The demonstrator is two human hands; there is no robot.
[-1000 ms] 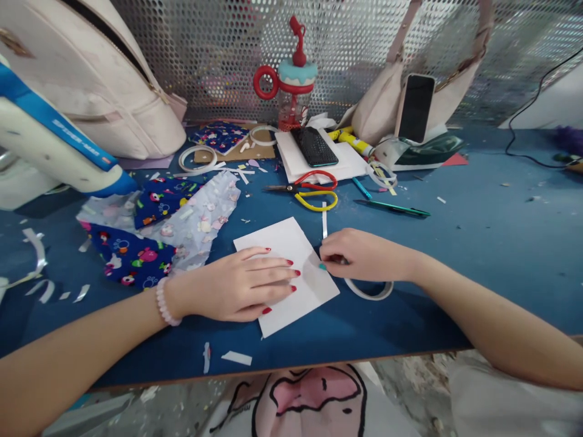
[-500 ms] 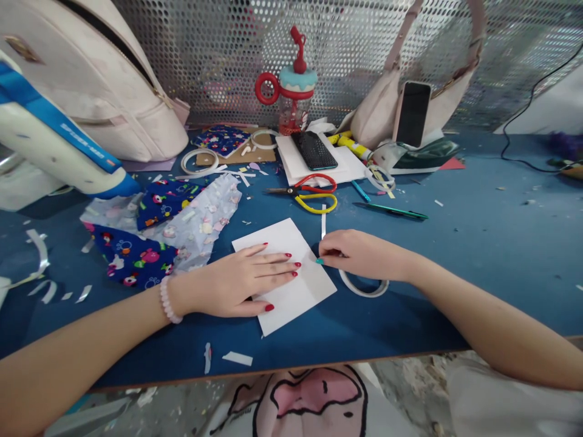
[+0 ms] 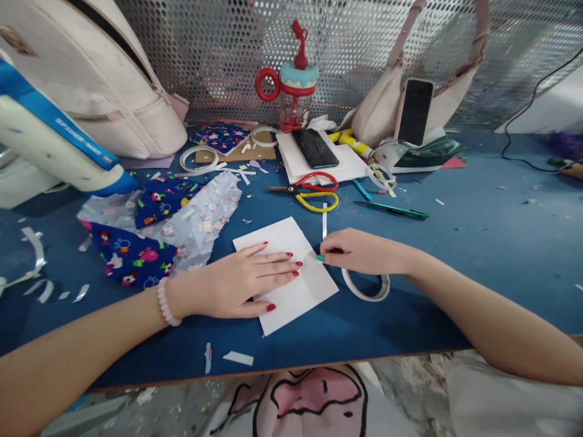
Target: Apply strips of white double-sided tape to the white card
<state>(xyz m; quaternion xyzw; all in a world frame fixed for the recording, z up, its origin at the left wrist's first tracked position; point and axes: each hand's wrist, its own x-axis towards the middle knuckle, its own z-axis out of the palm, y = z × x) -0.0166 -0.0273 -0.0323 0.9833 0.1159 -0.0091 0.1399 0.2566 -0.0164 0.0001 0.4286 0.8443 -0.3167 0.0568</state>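
Observation:
My left hand (image 3: 237, 282) lies flat, fingers stretched out, on a white card (image 3: 291, 243) on the blue table. My right hand (image 3: 359, 252) rests at the card's right edge with fingers pinched on a thin white tape strip (image 3: 323, 223) that runs away from me. A roll of white tape (image 3: 368, 288) lies just under and behind my right wrist, touching the hand.
Red and yellow scissors (image 3: 314, 191) lie beyond the card, with a green pen (image 3: 396, 210) to their right. Patterned fabric pieces (image 3: 159, 227) sit to the left, a glue gun (image 3: 59, 145) farther left. Bags, a phone (image 3: 415, 110), a red bottle (image 3: 294, 79) line the mesh wall.
My right hand has slid a little up along the card's right edge, uncovering more of the tape roll. The left hand stays flat on the card.

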